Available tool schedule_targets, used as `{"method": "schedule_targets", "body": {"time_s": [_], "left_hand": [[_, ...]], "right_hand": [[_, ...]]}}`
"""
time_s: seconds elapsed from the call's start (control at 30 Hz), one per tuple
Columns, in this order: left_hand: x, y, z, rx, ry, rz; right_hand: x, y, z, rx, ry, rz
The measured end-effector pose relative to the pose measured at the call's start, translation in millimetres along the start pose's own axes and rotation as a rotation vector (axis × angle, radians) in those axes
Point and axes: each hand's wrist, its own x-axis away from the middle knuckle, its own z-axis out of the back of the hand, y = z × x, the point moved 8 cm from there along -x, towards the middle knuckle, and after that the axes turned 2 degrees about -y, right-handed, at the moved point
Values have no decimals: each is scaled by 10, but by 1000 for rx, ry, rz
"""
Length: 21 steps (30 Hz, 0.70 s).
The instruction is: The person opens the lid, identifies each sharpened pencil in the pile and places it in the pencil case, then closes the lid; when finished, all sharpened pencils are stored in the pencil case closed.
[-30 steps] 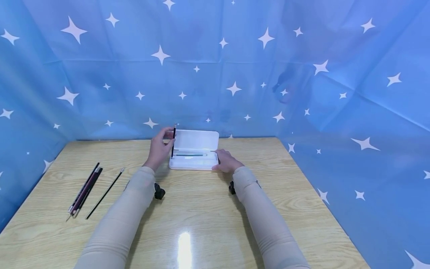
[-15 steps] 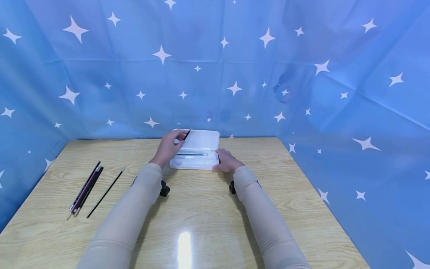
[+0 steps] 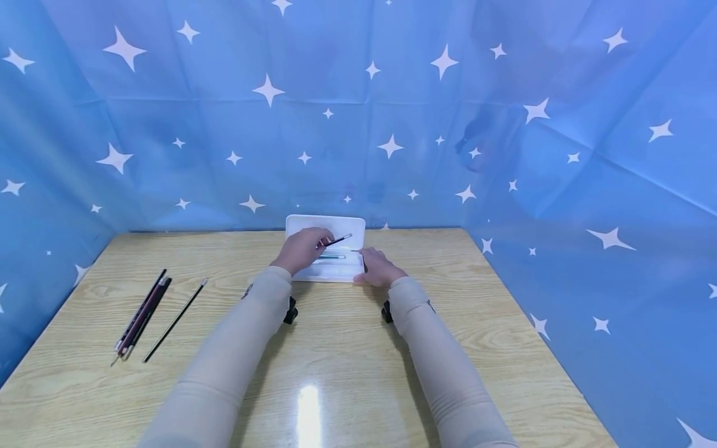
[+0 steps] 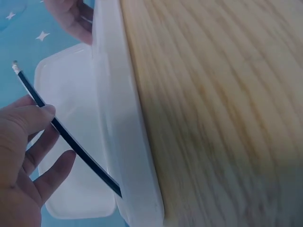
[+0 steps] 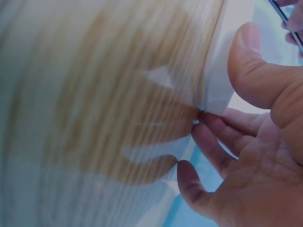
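Observation:
A white pencil case [image 3: 330,274] lies at the back of the table with its lid [image 3: 350,225] raised. My left hand [image 3: 305,247] pinches a dark pencil [image 4: 75,144] between thumb and fingers above the case. It slants, its white-tipped end up and to the right in the head view; its lower end reaches the case's wall in the left wrist view. Inside the case lies a blue-green pencil [image 3: 334,257], partly hidden behind my left hand. My right hand [image 3: 381,269] grips the right end of the case, its thumb [image 5: 248,56] in front and its fingertips low against the table.
At the left of the wooden table [image 3: 347,348] lies a bundle of several dark pencils [image 3: 142,317]. A single dark pencil [image 3: 175,320] lies apart, to the right of them. A blue star-patterned curtain [image 3: 336,124] stands behind the case.
My left hand has moved right, from the case's left end to over its middle. The held pencil has tipped from upright to a flatter slant. My right hand has stayed in place.

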Motion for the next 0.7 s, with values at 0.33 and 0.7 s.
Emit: {"method": "schedule_targets", "body": {"time_s": [0.33, 0.7], "left_hand": [[12, -28, -51, -86, -45, 21], [161, -118, 51, 84, -60, 0]], "right_hand": [[-14, -92, 13, -49, -2, 51], [17, -43, 4, -55, 9, 54]]}}
